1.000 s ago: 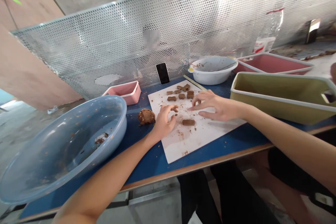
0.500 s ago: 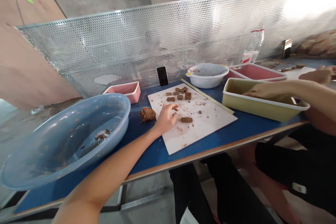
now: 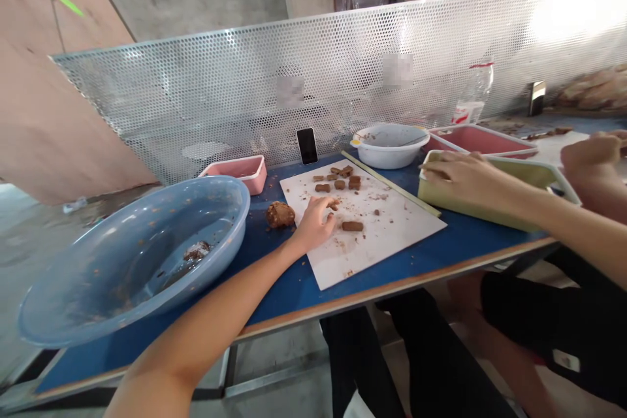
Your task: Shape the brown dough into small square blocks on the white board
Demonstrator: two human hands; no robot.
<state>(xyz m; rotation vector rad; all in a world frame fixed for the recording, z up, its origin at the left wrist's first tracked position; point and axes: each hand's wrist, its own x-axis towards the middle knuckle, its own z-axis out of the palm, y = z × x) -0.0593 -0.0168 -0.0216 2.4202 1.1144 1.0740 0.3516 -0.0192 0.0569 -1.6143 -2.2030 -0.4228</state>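
My left hand (image 3: 319,221) rests on the left part of a white board (image 3: 386,241), its fingers curved and apart from the thumb. Just right of it lies a short brown clay block (image 3: 352,226). Several more clay blocks (image 3: 322,188) are grouped behind the hand, among crumbs. To its left, a rough clay lump (image 3: 280,215) sits on the blue table (image 3: 274,287). My right hand (image 3: 458,176) is over the left end of a green rectangular tub (image 3: 480,204), fingers bent together around something small that I cannot make out.
A large blue basin (image 3: 161,241) fills the left side. Behind are a pink box (image 3: 255,177), a phone (image 3: 307,145), a white bowl (image 3: 390,147), a pink tray (image 3: 494,141) and a bottle (image 3: 474,95). A pale strip (image 3: 392,185) crosses the board's edge. Another person's hand (image 3: 592,151) is at right.
My right hand has risen from inside the green tub and moved left to its near-left rim. My left hand keeps its place on the board. The view has shifted slightly.
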